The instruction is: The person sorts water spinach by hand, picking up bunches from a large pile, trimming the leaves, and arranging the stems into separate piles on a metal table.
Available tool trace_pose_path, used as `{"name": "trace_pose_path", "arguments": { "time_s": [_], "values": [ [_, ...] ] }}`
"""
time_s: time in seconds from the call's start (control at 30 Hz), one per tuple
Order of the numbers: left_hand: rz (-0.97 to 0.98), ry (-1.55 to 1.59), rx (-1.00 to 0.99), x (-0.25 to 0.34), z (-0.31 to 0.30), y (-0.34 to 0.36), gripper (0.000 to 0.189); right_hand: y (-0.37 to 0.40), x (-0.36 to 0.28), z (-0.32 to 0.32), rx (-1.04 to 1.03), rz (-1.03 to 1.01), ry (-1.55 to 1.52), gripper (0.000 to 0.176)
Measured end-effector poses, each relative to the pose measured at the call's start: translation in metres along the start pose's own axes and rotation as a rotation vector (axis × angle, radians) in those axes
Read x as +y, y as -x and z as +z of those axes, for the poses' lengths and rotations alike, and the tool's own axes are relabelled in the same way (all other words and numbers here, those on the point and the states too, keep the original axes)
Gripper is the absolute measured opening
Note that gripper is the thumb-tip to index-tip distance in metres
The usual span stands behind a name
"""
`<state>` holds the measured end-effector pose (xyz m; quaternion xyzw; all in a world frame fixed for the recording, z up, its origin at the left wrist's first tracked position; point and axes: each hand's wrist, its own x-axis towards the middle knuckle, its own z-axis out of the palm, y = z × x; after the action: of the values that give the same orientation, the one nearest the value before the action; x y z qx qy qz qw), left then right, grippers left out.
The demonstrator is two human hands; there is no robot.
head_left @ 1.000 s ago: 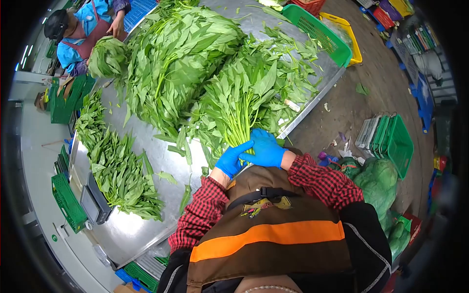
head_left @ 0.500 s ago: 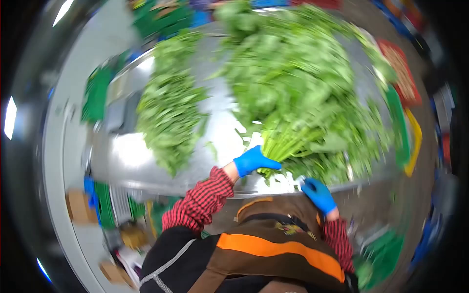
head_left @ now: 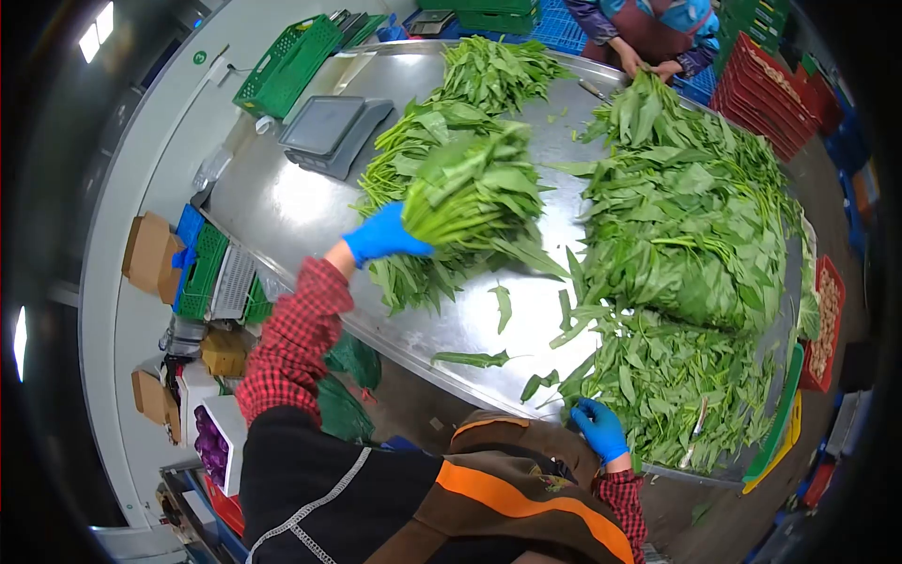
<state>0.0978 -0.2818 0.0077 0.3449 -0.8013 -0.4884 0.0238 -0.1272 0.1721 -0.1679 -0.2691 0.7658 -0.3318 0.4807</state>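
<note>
My left hand (head_left: 385,235), in a blue glove, is closed round the stems of a bunch of leafy greens (head_left: 474,193) with long pointed leaves, like water spinach. It holds the bunch over a row of similar bunches (head_left: 409,155) on the metal table (head_left: 451,324). By the near table edge, my blue-gloved right hand (head_left: 601,428) has its fingers curled in, beside loose leaves (head_left: 648,376); what they hold, if anything, is hard to make out. A large heap of the same greens (head_left: 686,230) covers the right side of the table.
A grey scale (head_left: 329,132) stands at the table's left, with a green crate (head_left: 287,70) beyond it. Across the table, a co-worker's hands (head_left: 648,66) hold greens. Red crates (head_left: 766,94) are stacked at the far right. A knife (head_left: 695,423) appears to lie among the near leaves.
My left hand has lifted the bunch off the heap's near side and carried it left over the row. The view has turned; my right hand stays near the table edge.
</note>
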Motion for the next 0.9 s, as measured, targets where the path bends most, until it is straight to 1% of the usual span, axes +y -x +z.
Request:
{"name": "trace_pose_path", "arguments": {
  "time_s": [0.03, 0.07, 0.13, 0.17, 0.2, 0.27, 0.3, 0.37, 0.4, 0.43, 0.47, 0.5, 0.53, 0.57, 0.6, 0.67, 0.7, 0.73, 0.8, 0.83, 0.87, 0.9],
  "values": [
    [-0.099, -0.038, -0.002, 0.012, -0.027, 0.002, 0.056, -0.006, -0.004, 0.004, -0.013, -0.009, 0.048, 0.046],
    [-0.157, -0.075, -0.019, 0.008, -0.053, -0.002, 0.057, -0.012, -0.008, 0.008, -0.023, 0.001, 0.053, 0.046],
    [-0.05, -0.139, 0.021, 0.013, -0.091, -0.004, 0.055, -0.019, -0.015, 0.018, -0.013, 0.004, 0.025, 0.047],
    [0.062, -0.124, -0.041, -0.027, -0.119, -0.022, 0.053, -0.024, -0.019, 0.021, -0.018, 0.019, 0.023, 0.047],
    [-0.001, -0.199, -0.061, -0.026, -0.136, -0.027, 0.051, -0.029, -0.022, 0.022, -0.008, 0.023, 0.074, 0.048],
    [-0.027, -0.39, -0.088, -0.086, -0.168, -0.06, 0.053, -0.037, -0.028, 0.024, 0.004, 0.045, 0.124, 0.048],
    [-0.027, -0.386, -0.104, -0.114, -0.176, -0.079, 0.053, -0.042, -0.031, 0.024, 0.01, 0.051, 0.119, 0.047],
    [-0.222, -0.798, -0.177, -0.173, -0.175, -0.117, 0.052, -0.048, -0.035, 0.027, 0.024, 0.084, 0.106, 0.046],
    [-0.228, -0.832, -0.138, -0.202, -0.172, -0.13, 0.052, -0.052, -0.039, 0.028, 0.032, 0.053, 0.143, 0.045],
    [-0.3, -0.819, -0.17, -0.222, -0.17, -0.142, 0.053, -0.055, -0.042, 0.027, 0.043, 0.023, 0.182, 0.044],
    [-0.369, -0.806, -0.2, -0.236, -0.17, -0.152, 0.055, -0.056, -0.046, 0.026, 0.048, 0.045, 0.179, 0.044],
    [-0.359, -0.801, -0.205, -0.249, -0.172, -0.159, 0.056, -0.057, -0.05, 0.025, 0.074, 0.024, 0.168, 0.044],
    [-0.352, -0.795, -0.208, -0.252, -0.173, -0.162, 0.057, -0.055, -0.051, 0.023, 0.098, 0.001, 0.158, 0.043],
    [-0.282, -0.746, -0.142, -0.255, -0.173, -0.162, 0.051, -0.053, -0.049, 0.023, 0.112, 0.063, 0.107, 0.043],
    [-0.274, -0.744, -0.156, -0.259, -0.167, -0.167, 0.051, -0.051, -0.046, 0.023, 0.118, 0.077, 0.105, 0.043],
    [-0.32, -0.878, -0.091, -0.234, -0.164, -0.163, 0.055, -0.052, -0.046, 0.022, 0.092, 0.128, 0.102, 0.043],
    [-0.267, -0.983, -0.027, -0.232, -0.164, -0.16, 0.063, -0.052, -0.045, 0.022, 0.062, 0.129, 0.157, 0.043],
    [-0.262, -0.986, -0.029, -0.23, -0.163, -0.155, 0.063, -0.052, -0.042, 0.024, 0.067, 0.13, 0.153, 0.043],
    [-0.189, -1.013, 0.205, -0.224, -0.164, -0.146, 0.071, -0.049, -0.037, 0.026, 0.054, -0.006, 0.189, 0.044],
    [-0.266, -1.023, 0.179, -0.217, -0.165, -0.147, 0.07, -0.045, -0.047, 0.023, 0.029, 0.023, 0.168, 0.045],
    [-0.258, -1.022, 0.18, -0.221, -0.17, -0.149, 0.07, -0.041, -0.043, 0.021, 0.036, 0.023, 0.168, 0.045],
    [-0.238, -1.017, 0.211, -0.226, -0.174, -0.151, 0.067, -0.038, -0.037, 0.021, 0.05, 0.01, 0.168, 0.045]
  ]
}}
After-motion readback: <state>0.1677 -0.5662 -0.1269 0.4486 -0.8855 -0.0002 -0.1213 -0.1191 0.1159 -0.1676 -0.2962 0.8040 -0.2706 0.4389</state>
